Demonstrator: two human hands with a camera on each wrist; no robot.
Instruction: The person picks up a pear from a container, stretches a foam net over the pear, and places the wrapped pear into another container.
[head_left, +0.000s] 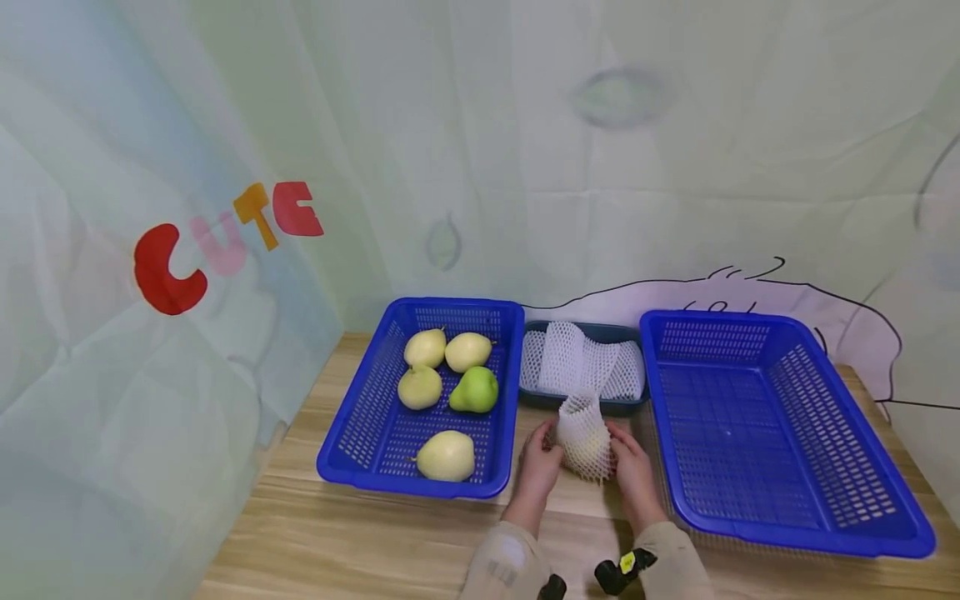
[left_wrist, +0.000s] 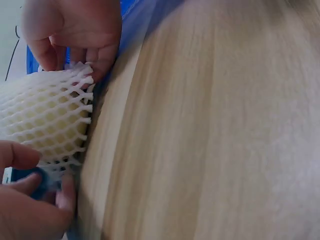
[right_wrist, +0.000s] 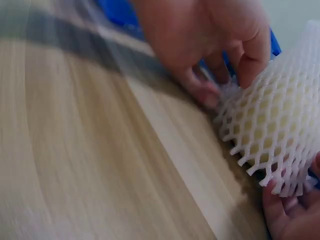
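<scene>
A pear [right_wrist: 260, 125], pale yellow through the mesh, sits inside a white foam net sleeve [head_left: 585, 446] above the wooden table between my two hands. On the sleeve's left side, my left hand [head_left: 540, 462] pinches the netting near its lower edge. My right hand [head_left: 634, 468] grips the opposite side of that edge. Both wrist views show the fingers curled at the cut strands of the netting, with the pear mostly covered. The sleeve's upper end stands up loose, towards the dark tray [head_left: 528, 401] of flat foam net sleeves [head_left: 562, 358].
To the left stands a blue basket [head_left: 513, 400] with several pale yellow pears [head_left: 446, 457] and one green pear [head_left: 477, 389]. At the right is another blue basket [head_left: 738, 450] with no fruit in it. A printed cloth [head_left: 480, 150] hangs behind the wooden table [head_left: 360, 533].
</scene>
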